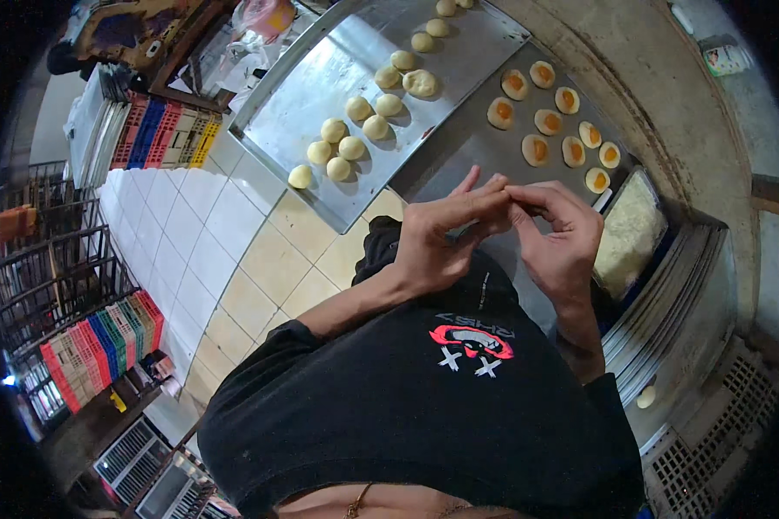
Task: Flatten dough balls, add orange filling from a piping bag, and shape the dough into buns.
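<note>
My left hand (450, 232) and my right hand (561, 232) meet in front of my chest, fingertips pressed together and fingers curled. Whatever lies between them is hidden by the fingers. Just beyond them is a dark metal tray (459, 143) with several flattened dough rounds (547, 122), each topped with an orange filling. To its left, a shiny metal tray (281, 117) carries rows of pale dough balls (351, 148). One flattened dough piece (420, 84) lies among those balls.
A container of pale yellowish filling (630, 229) sits right of my right hand, above stacked metal sheets (662, 307). A pale round piece (646, 397) lies beside the sheets. Colourful plastic crates (104, 346) stand at left, with more crates (166, 131) farther back. Tiled floor (260, 259) shows left of me.
</note>
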### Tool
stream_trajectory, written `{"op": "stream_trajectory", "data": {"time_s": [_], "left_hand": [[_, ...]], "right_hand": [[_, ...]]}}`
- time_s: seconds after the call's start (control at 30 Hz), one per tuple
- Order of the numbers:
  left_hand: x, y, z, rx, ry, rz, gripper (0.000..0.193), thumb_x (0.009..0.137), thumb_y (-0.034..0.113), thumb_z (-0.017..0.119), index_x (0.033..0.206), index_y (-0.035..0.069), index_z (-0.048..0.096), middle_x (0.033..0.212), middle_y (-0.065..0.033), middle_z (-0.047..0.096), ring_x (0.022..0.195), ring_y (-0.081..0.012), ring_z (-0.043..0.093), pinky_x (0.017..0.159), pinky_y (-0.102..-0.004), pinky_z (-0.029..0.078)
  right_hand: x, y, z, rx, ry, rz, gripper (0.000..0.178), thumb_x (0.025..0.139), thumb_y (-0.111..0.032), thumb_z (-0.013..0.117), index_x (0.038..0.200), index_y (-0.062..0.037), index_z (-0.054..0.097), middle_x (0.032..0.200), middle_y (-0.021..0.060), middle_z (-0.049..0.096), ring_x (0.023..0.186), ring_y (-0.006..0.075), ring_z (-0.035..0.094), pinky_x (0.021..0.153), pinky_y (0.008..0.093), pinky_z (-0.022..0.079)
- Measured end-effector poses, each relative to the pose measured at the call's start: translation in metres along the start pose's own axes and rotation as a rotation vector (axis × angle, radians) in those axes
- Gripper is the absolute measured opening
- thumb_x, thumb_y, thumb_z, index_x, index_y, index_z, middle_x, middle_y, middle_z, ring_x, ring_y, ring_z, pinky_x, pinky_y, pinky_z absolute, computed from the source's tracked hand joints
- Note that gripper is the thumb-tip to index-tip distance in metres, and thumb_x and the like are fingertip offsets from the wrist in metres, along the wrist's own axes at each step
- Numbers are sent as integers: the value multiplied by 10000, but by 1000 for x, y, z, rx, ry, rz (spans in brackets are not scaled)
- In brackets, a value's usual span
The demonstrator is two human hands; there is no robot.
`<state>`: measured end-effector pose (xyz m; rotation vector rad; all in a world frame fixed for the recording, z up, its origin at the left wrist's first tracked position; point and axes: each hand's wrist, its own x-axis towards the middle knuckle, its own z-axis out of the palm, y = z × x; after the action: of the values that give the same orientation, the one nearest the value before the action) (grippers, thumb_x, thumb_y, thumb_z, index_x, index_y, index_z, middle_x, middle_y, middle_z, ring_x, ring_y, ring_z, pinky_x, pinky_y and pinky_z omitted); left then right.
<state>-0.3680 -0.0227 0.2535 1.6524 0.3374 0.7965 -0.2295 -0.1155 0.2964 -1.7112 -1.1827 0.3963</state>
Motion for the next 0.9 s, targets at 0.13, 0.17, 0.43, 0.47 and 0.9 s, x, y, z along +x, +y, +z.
{"op": "stream_trajectory", "data": {"time_s": [0.13, 0.17, 0.43, 0.47, 0.9], "left_hand": [[-3, -2, 8, -119, 121, 20, 562, 704, -237, 535, 1201, 13, 616, 1312, -222, 535, 1177, -283, 571, 993, -430, 478], [-2, 1, 11, -291, 248, -93, 562, 719, -240, 531, 1226, -4, 590, 1368, -241, 480, 1174, -277, 571, 953, -391, 518], [2, 5, 24, -260, 195, 102, 423, 912, 11, 518, 1330, -23, 462, 1450, -211, 387, 1299, -300, 460, 1043, -398, 407], [-2, -8, 27, -240, 168, -55, 383, 986, 188, 418, 1294, -35, 459, 1351, -184, 472, 1245, -275, 490, 1033, -397, 380], [-37, -38, 47, -599, -342, -873, 464, 1002, 393, 431, 845, -3, 615, 705, -67, 612, 588, -118, 574, 512, -233, 440]], "right_hand": [[2, -12, 2, -146, 88, -168, 210, 729, 68, 706, 920, -19, 708, 945, 119, 688, 800, 223, 687, 703, 304, 551], [0, -8, 1, -156, 101, -166, 210, 729, 68, 706, 920, -19, 708, 945, 119, 688, 800, 223, 687, 703, 304, 551], [-24, -1, -5, -80, 103, -149, 117, 728, -8, 759, 824, -16, 692, 820, 93, 674, 700, 194, 673, 625, 293, 542], [-24, -3, -1, 27, 142, -105, 116, 734, -38, 775, 802, -13, 685, 783, 85, 667, 659, 175, 661, 586, 287, 529], [-79, 10, -29, -70, -252, -107, 172, 651, -72, 801, 760, -33, 674, 919, 69, 654, 826, 225, 649, 683, 344, 521]]}}
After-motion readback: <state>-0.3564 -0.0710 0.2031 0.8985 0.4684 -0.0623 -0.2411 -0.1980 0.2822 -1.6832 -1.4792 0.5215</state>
